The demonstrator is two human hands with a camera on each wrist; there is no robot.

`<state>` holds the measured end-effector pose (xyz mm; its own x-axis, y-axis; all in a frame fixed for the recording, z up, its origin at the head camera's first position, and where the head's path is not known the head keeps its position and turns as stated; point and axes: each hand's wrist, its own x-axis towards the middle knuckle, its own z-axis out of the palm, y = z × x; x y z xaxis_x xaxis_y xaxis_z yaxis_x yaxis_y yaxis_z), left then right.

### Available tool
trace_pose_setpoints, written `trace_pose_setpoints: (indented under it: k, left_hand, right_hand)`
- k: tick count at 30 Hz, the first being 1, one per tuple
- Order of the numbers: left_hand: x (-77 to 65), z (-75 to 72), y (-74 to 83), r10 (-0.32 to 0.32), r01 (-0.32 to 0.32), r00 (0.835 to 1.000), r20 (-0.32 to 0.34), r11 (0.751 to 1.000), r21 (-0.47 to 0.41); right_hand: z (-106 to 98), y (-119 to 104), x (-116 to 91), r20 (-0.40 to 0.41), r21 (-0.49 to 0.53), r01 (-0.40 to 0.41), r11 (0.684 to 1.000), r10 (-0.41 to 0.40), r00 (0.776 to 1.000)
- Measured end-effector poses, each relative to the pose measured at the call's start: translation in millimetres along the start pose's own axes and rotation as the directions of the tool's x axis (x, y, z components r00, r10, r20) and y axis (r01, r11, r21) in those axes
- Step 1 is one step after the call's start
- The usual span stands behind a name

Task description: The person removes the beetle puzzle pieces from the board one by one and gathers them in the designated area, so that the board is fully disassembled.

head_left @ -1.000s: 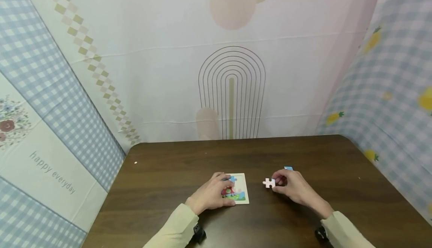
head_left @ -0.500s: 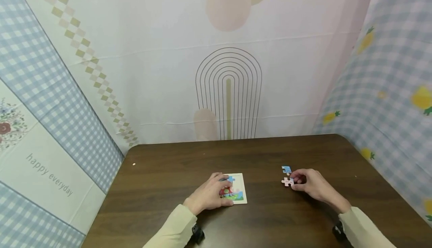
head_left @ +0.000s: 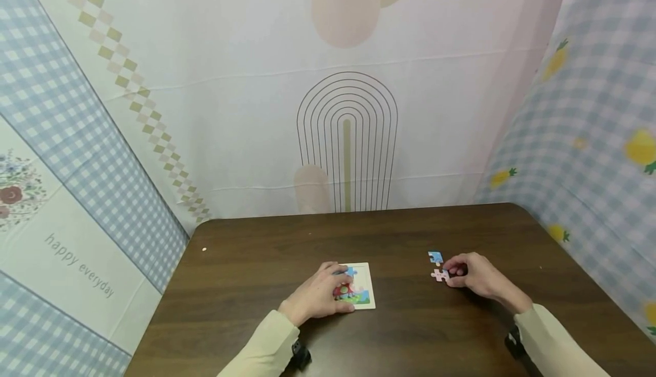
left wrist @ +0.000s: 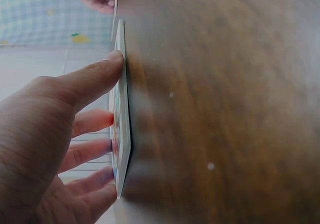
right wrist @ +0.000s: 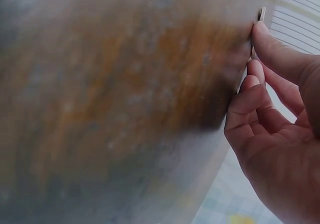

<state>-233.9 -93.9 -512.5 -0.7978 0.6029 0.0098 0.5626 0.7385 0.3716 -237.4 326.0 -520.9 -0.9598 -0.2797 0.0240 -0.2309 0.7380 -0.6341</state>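
My left hand [head_left: 320,293] holds a small square jigsaw board [head_left: 365,280] with a pale frame and a colourful picture. Its thumb lies at the board's near edge, and the other fingers reach over the picture, covering its left part. Seen from the left wrist, the board [left wrist: 123,129] appears edge-on. To the right, my right hand [head_left: 479,274] pinches the edge of a pink jigsaw piece [head_left: 439,275] low over the table. Just behind that piece, close to the fingertips, lies a blue jigsaw piece [head_left: 435,257]. The right wrist view shows only a thin edge of a piece [right wrist: 262,14] past the thumb.
A dark wooden table [head_left: 246,286] spreads under both hands. A tiny white speck [head_left: 204,249] lies near its left edge. Patterned cloth [head_left: 246,109] hangs behind the table and along both sides.
My right hand has moved right with the pink piece, bringing it near the blue piece, which came into fuller view. My left hand stays on the board.
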Motion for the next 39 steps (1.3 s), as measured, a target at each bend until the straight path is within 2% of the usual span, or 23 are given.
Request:
trace_pose_setpoints:
  k: [12,17,20,25,29,39]
  left_hand:
    - [0.8,1.5,-1.7,0.009,-0.009,1.0,0.0,1.0,-0.001]
    - [0.0,1.4,-1.8,0.007,-0.007,1.0,0.002,1.0,-0.001]
    - [-0.6,0.7,-1.6,0.006,-0.006,1.0,0.006,1.0,-0.002]
    - [0.9,0.1,-1.6,0.01,-0.01,1.0,0.002,1.0,0.007]
    - [1.7,0.1,-2.1,0.012,-0.012,1.0,-0.002,1.0,0.018]
    - [1.4,1.0,-2.5,0.009,-0.008,1.0,-0.004,1.0,0.019]
  right_hand:
    - [-2,2,3,0.018,0.036,-0.027,0.999,0.026,1.0]
    - [1,-6,0,-0.006,0.036,-0.033,0.999,0.033,0.999]
    - [5,-18,-1,-0.029,0.033,-0.016,0.999,0.017,0.999]
    - [17,-51,0,-0.036,0.051,0.015,0.999,-0.013,0.999]
    - [33,-78,5,-0.029,0.036,0.074,0.997,-0.073,0.997]
    - [80,-128,20,0.071,0.045,0.19,0.981,-0.193,0.979]
